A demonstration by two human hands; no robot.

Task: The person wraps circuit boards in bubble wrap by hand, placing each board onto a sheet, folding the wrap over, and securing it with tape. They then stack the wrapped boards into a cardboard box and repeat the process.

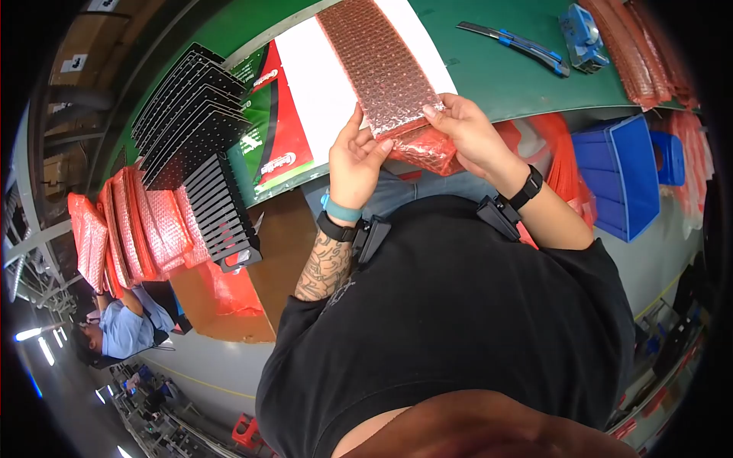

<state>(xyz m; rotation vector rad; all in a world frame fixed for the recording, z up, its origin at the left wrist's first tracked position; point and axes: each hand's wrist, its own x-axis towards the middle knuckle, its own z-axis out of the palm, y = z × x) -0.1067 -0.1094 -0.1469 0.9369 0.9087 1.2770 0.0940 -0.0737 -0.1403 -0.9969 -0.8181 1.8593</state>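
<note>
A long red-tinted bubble-wrap bag (374,57) lies on a white sheet (305,72) on the green table. Its middle looks dark, though what is inside cannot be made out. The bag's near end reaches the table edge, where a loose, crinkled red flap (424,149) hangs toward me. My left hand (356,160) grips the left corner of that end, thumb toward the flap. At the right corner my right hand (469,136) pinches the plastic between thumb and fingers. Both hands are closed on the same bag.
Black perforated panels (191,111) stand stacked at left, beside a slotted black rack (221,210) and red bubble-wrap bags (145,229). A utility knife (515,46) and blue tape dispenser (583,38) lie far right. Below are a blue bin (618,175) and cardboard box (267,252). Another person (126,324) works at left.
</note>
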